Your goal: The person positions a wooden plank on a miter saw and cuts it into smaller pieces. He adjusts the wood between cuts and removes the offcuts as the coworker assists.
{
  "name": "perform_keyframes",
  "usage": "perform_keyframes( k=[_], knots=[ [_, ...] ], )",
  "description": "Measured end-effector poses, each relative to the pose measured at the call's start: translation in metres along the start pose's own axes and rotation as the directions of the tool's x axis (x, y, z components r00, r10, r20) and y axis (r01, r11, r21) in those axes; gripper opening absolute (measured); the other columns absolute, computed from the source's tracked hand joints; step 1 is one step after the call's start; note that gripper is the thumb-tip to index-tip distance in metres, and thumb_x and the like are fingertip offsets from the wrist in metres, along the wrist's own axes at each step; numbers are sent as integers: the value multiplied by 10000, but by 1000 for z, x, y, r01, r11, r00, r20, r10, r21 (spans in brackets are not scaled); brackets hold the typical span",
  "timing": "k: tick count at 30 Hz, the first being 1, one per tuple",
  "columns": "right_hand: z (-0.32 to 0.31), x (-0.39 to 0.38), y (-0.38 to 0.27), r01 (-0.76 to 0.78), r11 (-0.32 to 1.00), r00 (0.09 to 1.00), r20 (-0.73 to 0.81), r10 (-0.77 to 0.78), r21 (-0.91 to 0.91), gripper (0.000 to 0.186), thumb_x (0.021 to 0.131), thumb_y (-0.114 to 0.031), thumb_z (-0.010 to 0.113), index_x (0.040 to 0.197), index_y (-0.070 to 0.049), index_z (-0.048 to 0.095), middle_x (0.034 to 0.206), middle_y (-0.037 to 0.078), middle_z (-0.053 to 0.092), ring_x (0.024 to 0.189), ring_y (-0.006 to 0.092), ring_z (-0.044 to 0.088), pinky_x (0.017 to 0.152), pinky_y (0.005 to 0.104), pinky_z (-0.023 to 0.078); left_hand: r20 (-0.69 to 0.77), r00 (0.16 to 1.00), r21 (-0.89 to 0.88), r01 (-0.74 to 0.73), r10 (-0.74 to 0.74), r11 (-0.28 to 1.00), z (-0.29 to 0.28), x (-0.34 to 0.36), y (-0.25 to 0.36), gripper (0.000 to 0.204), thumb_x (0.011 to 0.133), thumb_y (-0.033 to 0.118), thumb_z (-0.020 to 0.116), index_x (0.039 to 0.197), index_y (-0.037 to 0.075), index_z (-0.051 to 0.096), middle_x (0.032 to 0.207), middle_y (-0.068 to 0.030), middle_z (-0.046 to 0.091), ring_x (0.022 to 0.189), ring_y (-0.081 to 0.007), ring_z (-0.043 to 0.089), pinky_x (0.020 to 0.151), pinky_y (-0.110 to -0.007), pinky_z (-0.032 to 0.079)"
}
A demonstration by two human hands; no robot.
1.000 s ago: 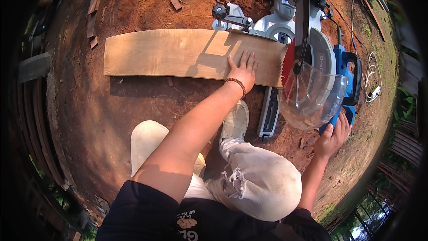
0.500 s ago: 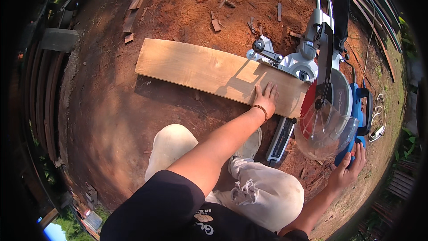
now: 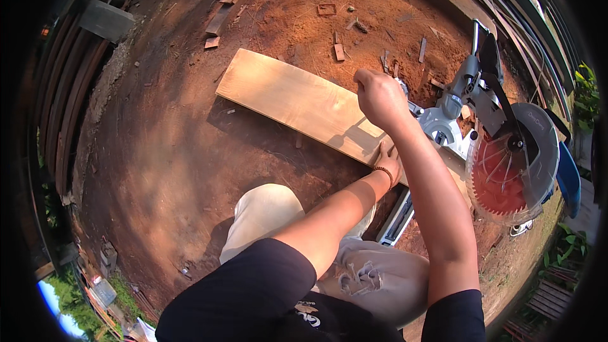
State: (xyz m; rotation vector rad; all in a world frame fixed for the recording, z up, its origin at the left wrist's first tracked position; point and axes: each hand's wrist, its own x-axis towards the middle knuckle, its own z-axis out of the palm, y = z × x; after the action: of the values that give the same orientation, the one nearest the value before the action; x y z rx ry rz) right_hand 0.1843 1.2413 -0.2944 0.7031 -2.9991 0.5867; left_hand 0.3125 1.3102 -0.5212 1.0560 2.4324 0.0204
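A long light-brown wooden board (image 3: 297,101) lies across the base of a sliding miter saw (image 3: 437,120). At its near edge my left hand (image 3: 387,159) holds it, with fingers on top; my right forearm hides part of this hand. My right hand (image 3: 382,101) is closed in a fist above the board, beside the saw's clamp. Whatever it grips is hidden behind the hand. To the right, the red toothed saw blade (image 3: 497,180) stands raised inside its clear guard. The saw's blue handle (image 3: 569,180) has no hand on it.
Wood offcuts (image 3: 218,20) and small scraps lie on the reddish dirt floor. Stacked dark planks (image 3: 63,107) line the left side. Long boards and pipes (image 3: 506,19) run along the far right. A white cord (image 3: 521,228) rests by the saw.
My right hand has left the saw's handle and moved left to the clamp area. The saw head has swung up from the board. My left hand has shifted to the board's near edge.
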Motion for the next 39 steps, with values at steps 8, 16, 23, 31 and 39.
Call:
perform_keyframes(
  k=[8,16,23,31,39],
  knots=[
    [116,52,91,272,829,633,740,228,-488,253,953,-124,657,1141,-103,823,1197,119,804,1125,298,773,911,438,613,106,993,-125,57,-44,990,-45,-38,-3,663,1101,249,498,1718,107,300,1832,-115,60,1671,-423,-20,1183,-857,137],
    [136,78,137,447,764,465,851,245,-465,239,900,-182,729,1085,-80,840,1171,160,798,1084,352,770,906,454,618,-37,997,-163,61,-68,985,-38,-44,-5,664,1101,289,483,1715,107,310,1818,-153,114,1676,-398,43,1207,-816,164],
    [131,51,108,361,811,496,831,251,-460,264,888,-132,726,1117,-52,830,1217,182,789,1139,345,766,925,437,627,-43,995,-154,86,-93,984,-42,-49,-2,649,1100,289,496,1704,114,340,1818,-130,133,1673,-407,22,1202,-831,136],
    [150,-13,64,110,711,611,612,503,-694,727,1022,-208,611,1650,49,348,1461,259,655,1252,345,712,950,474,605,55,995,-306,100,-88,947,-13,-12,4,605,1095,286,514,1676,148,413,1793,-85,261,1658,-327,192,1289,-707,128],
    [59,-93,10,304,875,737,675,35,-377,381,1000,-253,595,1297,-40,702,1315,203,686,1130,356,726,907,475,597,-301,930,-8,219,-211,976,9,-21,9,617,1118,372,427,1673,111,362,1766,-109,307,1640,-302,247,1330,-563,134]
  ],
)
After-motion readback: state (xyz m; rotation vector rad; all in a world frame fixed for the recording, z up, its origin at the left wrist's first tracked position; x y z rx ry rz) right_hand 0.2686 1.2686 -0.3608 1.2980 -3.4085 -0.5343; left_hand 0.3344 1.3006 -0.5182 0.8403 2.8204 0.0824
